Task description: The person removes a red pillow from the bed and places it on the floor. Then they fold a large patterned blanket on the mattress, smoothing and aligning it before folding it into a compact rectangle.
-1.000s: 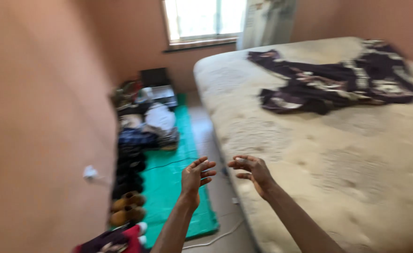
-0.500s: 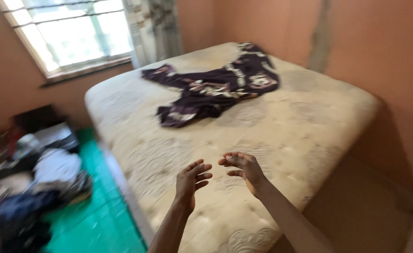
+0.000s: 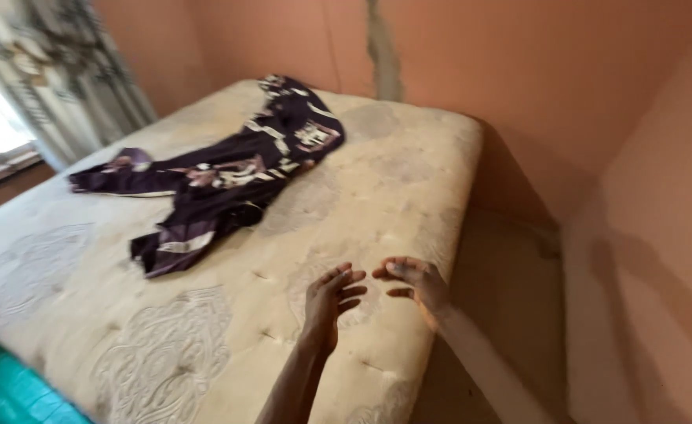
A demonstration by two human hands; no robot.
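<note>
Dark purple patterned garment lies crumpled and spread out on the bare cream quilted mattress, toward its far left part; print too blurred to read. Curtain cut off at left edge. Left hand and right hand hover over the mattress's near right part, fingers spread, empty, well apart from the garment.
</note>
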